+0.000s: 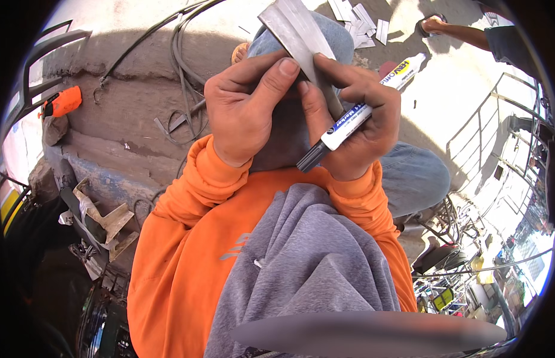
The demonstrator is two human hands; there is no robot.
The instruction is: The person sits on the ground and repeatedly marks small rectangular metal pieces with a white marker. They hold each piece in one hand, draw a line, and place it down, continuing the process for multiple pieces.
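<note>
Both my hands hold flat grey metal strips [298, 33] up in front of me; two seem to lie face to face, fanned apart at the far end. My left hand [241, 116] pinches their left edge between thumb and bent forefinger. My right hand [364, 122] grips the lower right part with thumb and forefinger. Held across that same hand's fingers is a white marker pen [347, 126] with a black cap end toward me. The strips' lower ends are partly hidden by my fingers.
Several cut metal strips [364, 27] lie on the ground ahead. Cables [180, 56] run along the step at left, near an orange object [65, 101]. Another person's leg [468, 36] is at far right. Metal frames [492, 113] and clutter stand at right.
</note>
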